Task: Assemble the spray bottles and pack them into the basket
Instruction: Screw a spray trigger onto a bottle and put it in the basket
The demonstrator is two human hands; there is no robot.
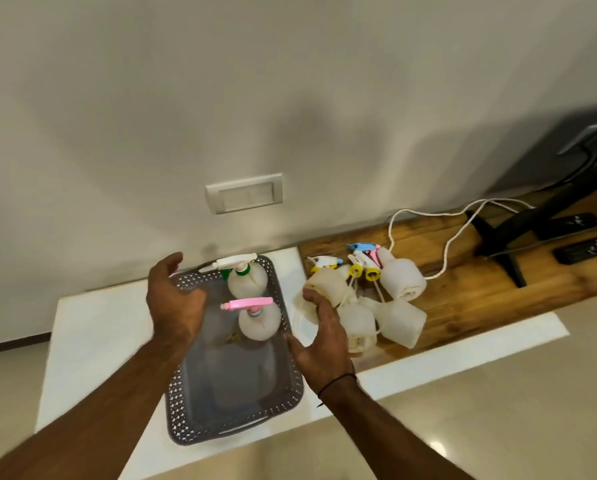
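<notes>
A grey perforated basket (283, 403) sits on the white counter. Two assembled spray bottles stand in its far end: one with a white and green trigger head (247, 277) at the back, one with a pink trigger head (257, 318) in front of it. My left hand (174, 303) hovers over the basket's left rim, fingers apart, holding nothing. My right hand (323, 337) is beside the basket's right rim, open and empty. Just past it lies a heap of white bottles (397, 317) and loose trigger heads (361, 263) with yellow collars.
The heap lies on a wooden top (470, 289) that joins the white counter (96, 327). A white cord (446, 251) loops behind it. A black stand foot (508, 237) and two remotes (586, 249) lie at the far right. The wall with a switch plate (244, 192) is behind.
</notes>
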